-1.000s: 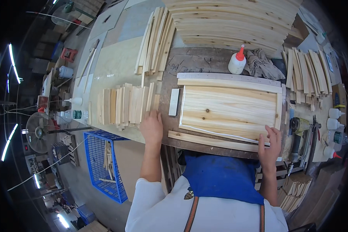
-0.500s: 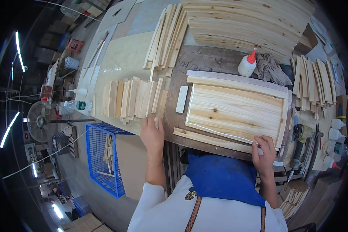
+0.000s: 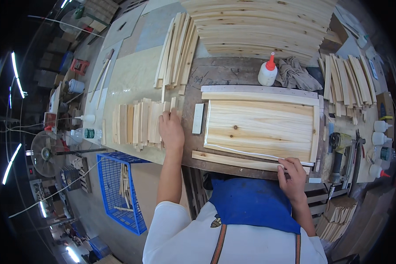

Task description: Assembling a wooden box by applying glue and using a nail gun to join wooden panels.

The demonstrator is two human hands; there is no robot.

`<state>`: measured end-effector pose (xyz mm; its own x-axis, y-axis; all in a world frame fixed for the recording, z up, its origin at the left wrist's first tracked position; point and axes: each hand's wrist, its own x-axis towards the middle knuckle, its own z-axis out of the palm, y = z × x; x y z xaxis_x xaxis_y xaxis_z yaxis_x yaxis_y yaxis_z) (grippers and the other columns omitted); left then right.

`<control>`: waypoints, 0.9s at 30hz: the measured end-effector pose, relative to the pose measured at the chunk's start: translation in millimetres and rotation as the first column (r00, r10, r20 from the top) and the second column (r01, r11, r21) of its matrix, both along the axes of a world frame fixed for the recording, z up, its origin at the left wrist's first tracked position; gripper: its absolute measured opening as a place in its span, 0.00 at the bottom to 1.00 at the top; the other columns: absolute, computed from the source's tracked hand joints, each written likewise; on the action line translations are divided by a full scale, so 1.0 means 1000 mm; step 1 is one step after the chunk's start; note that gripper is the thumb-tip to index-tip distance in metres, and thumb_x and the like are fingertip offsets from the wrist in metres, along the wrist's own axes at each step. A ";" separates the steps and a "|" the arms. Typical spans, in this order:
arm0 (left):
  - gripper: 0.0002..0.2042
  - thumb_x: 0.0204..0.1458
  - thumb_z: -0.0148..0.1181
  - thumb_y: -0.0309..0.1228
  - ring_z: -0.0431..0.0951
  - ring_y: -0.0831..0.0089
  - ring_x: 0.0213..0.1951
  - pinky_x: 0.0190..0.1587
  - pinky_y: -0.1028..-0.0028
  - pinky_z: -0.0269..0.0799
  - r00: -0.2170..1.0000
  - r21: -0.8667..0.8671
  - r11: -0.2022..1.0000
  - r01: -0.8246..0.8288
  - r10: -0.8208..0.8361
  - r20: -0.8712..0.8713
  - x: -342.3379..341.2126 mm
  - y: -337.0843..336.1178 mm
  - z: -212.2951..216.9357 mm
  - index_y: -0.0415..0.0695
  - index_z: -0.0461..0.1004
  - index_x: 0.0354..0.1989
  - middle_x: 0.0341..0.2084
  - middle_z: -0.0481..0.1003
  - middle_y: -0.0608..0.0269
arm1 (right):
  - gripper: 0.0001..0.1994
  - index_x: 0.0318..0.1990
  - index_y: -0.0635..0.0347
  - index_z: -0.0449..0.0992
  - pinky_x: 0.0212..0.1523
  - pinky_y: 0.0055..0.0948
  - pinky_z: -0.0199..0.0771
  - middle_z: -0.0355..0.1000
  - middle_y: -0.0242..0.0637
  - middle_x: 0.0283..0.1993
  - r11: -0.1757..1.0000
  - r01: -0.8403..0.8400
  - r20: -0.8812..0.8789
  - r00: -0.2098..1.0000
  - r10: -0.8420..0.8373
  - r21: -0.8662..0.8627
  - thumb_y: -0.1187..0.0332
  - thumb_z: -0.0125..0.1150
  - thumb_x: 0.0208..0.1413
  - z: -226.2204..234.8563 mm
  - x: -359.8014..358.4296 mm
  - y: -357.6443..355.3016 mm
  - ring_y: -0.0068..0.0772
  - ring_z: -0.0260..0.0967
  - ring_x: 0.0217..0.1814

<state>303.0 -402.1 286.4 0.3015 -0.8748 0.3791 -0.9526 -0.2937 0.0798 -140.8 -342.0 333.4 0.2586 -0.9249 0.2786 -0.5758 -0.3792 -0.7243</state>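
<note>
A pale knotty wooden panel [image 3: 259, 127] lies on the dark work board, a white line of glue along its left and near edges. Wooden strips border its far and right edges. Along the near side lies a loose long wooden strip [image 3: 233, 161], slightly apart from the panel. Near its right end, my right hand [image 3: 293, 178] has thumb and fingers closed around the strip. My left hand [image 3: 171, 132] pinches a short wooden strip [image 3: 174, 103] at the right end of a row of short strips [image 3: 138, 121]; the fingertips are partly hidden.
A white glue bottle [image 3: 267, 72] with a red cap and a crumpled grey cloth [image 3: 297, 74] stand beyond the panel. A flat whetstone-like block [image 3: 198, 119] lies left of it. Strip stacks [image 3: 347, 83] and a power tool [image 3: 336, 147] are at right; a blue crate [image 3: 121, 189] sits lower left.
My left hand has moved away from me, from the near ends of the short strips up onto one at the row's right end. My right hand stays by the long strip; the view has shifted slightly.
</note>
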 end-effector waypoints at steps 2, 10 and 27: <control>0.14 0.58 0.65 0.26 0.76 0.52 0.49 0.52 0.56 0.75 0.999 -0.022 0.999 0.032 -0.032 -0.004 0.003 0.003 -0.001 0.39 0.80 0.53 0.46 0.78 0.53 | 0.13 0.48 0.62 0.84 0.40 0.37 0.81 0.78 0.48 0.43 1.000 0.016 0.003 1.000 -0.016 0.018 0.78 0.71 0.55 -0.001 0.000 0.002 0.47 0.80 0.41; 0.13 0.60 0.61 0.22 0.77 0.49 0.49 0.52 0.55 0.76 0.995 0.015 0.995 0.103 -0.103 -0.007 0.002 0.012 -0.005 0.40 0.79 0.54 0.50 0.77 0.50 | 0.12 0.47 0.62 0.84 0.38 0.37 0.81 0.77 0.47 0.43 0.998 -0.062 0.001 0.998 0.062 -0.028 0.77 0.72 0.54 -0.005 0.011 -0.003 0.47 0.79 0.40; 0.17 0.59 0.65 0.26 0.80 0.45 0.48 0.51 0.52 0.77 0.962 0.076 0.995 -0.070 0.088 -0.259 -0.011 0.003 0.011 0.41 0.77 0.57 0.49 0.78 0.46 | 0.11 0.45 0.61 0.84 0.38 0.37 0.81 0.78 0.45 0.41 0.997 -0.071 0.015 0.997 0.071 -0.008 0.76 0.73 0.53 -0.016 0.018 -0.001 0.46 0.79 0.39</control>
<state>292.4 -399.5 297.5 0.4515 -0.8647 0.2202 -0.8746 -0.3801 0.3010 -123.2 -343.0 317.2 0.3192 -0.9024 0.2895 -0.5363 -0.4239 -0.7298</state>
